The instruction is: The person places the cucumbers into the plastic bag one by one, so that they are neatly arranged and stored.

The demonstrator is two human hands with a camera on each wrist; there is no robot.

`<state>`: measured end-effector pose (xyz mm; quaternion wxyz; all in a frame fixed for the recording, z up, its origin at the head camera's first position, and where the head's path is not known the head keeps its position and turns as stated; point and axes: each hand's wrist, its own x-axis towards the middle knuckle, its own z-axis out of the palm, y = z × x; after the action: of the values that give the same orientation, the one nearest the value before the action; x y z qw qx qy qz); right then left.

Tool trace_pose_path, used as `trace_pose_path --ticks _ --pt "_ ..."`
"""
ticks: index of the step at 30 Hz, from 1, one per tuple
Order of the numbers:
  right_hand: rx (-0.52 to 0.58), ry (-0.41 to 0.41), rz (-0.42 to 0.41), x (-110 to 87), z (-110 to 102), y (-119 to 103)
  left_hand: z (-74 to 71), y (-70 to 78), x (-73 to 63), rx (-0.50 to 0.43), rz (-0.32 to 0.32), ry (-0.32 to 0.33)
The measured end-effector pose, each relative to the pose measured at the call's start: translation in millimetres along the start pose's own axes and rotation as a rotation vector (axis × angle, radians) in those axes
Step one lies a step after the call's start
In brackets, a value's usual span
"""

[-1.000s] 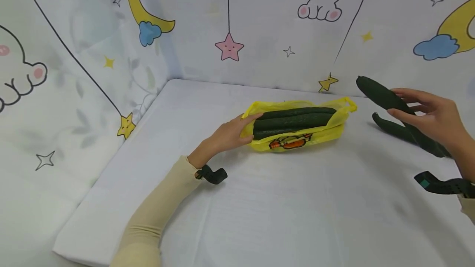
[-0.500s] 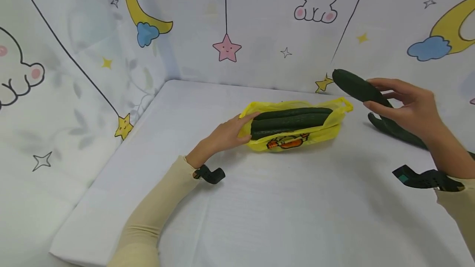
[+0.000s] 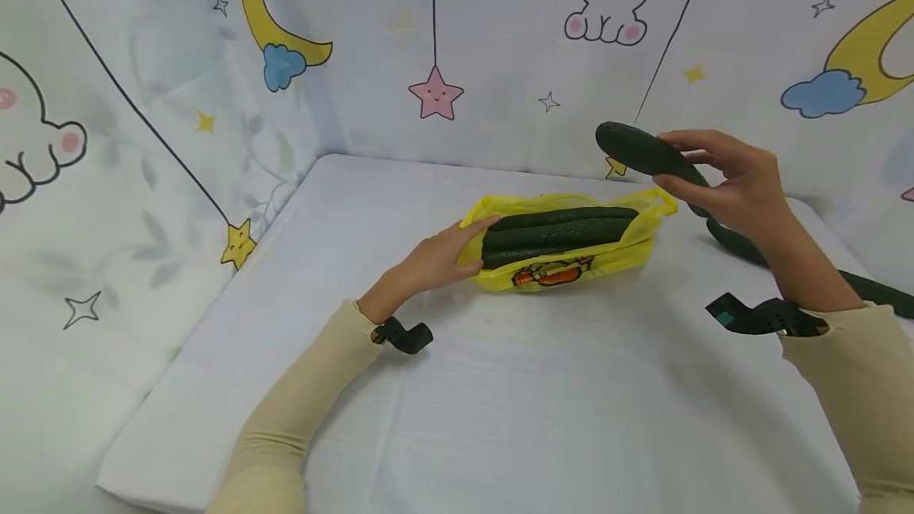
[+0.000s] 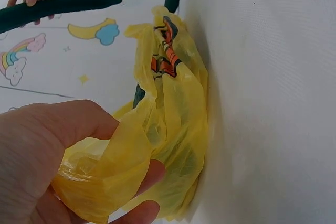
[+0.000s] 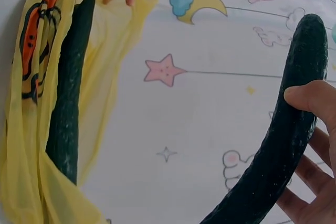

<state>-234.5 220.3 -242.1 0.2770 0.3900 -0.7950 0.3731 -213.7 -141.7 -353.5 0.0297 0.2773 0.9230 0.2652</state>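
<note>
A yellow plastic bag (image 3: 628, 260) with a printed orange picture lies on its side, its opening showing several long dark green cucumbers (image 3: 564, 232). My left hand (image 3: 435, 260) holds the bag's left end; in the left wrist view its thumb and fingers pinch the thin yellow plastic (image 4: 126, 150). Above and right of the bag, my right hand (image 3: 735, 181) grips another cucumber (image 3: 635, 147) around its middle, raised and tilted with its far end up to the left. The right wrist view shows the thumb across this slightly curved cucumber (image 5: 299, 66).
More cucumber (image 3: 878, 292) lies on the white-covered table (image 3: 543, 403) at the right, partly hidden behind my right forearm. A wall cloth (image 3: 500, 22) printed with moons, stars and rabbits stands right behind the table. A dark camera strap (image 3: 403, 335) is on each wrist.
My right hand has carried its cucumber leftward and slightly up, toward the bag, uncovering part of the cucumber lying at the right. The left hand and the bag have stayed in place.
</note>
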Motion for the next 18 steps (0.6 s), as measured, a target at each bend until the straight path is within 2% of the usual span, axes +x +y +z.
trace_pose_path --ticks 13,18 --pt "0.182 0.014 -0.100 17.4 33 4 -0.9 -2.4 0.3 -0.001 -0.011 -0.005" --pt "0.238 0.005 -0.098 18.0 48 10 -1.7 -2.0 -0.1 -0.007 -0.014 0.001"
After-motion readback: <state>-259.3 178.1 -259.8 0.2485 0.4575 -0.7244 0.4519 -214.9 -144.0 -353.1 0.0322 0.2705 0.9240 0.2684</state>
